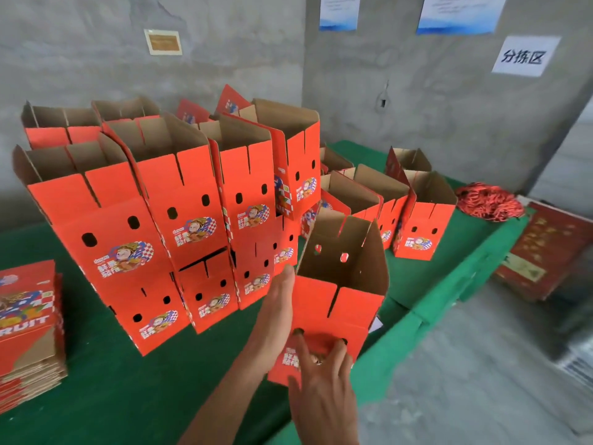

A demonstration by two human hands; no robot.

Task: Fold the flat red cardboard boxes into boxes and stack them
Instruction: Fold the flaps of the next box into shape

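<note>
An upright folded red box (324,303) with its top flaps open stands at the front edge of the green table (128,396). My left hand (277,309) lies flat against the box's left side, fingers straight. My right hand (321,374) is on the front face, with two fingertips hooked into the two handle holes. Behind it, folded red boxes (192,203) are stacked two high in rows. A pile of flat red boxes (29,316) lies at the table's left edge.
More folded boxes (420,226) stand singly at the back right of the table. A heap of red cords (487,200) lies at the far right end. Dark red cartons (545,252) sit on the grey floor beyond the table's edge.
</note>
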